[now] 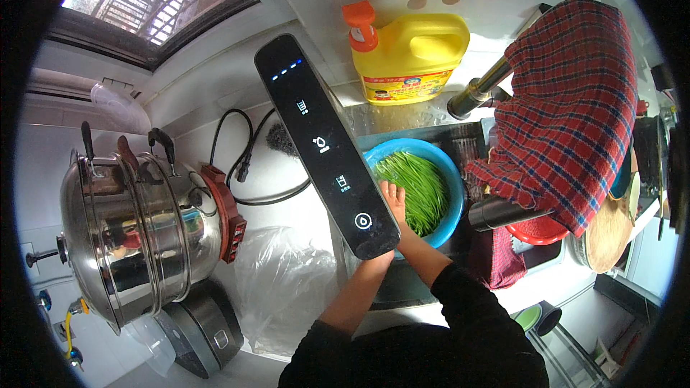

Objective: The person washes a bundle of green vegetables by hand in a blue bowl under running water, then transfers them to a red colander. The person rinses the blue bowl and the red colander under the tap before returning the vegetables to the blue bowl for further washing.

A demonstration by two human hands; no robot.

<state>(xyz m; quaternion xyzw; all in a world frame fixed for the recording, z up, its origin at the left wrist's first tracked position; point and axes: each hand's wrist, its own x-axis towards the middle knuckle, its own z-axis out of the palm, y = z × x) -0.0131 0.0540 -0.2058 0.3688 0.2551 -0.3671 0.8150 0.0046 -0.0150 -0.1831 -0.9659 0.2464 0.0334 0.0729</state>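
A blue plastic basin [457, 183] sits in the sink with long thin green leafy stalks [418, 186] in it. My right hand [394, 200] is over the basin's left part, against the stalks, its visible fingers extended and slightly apart; the panel hides part of it. Only the base of my left hand [387, 260] shows at the lower end of a black touch-control panel [329, 151] with lit icons. That panel covers my left fingers, so what they touch is hidden.
Behind the sink [396, 293] stands a yellow jug [409, 59]. A red checked cloth [571, 102] drapes over metal fittings at right. At left are a large steel steamer pot [135, 226], a black cable [269, 203] and a clear plastic bag [285, 280].
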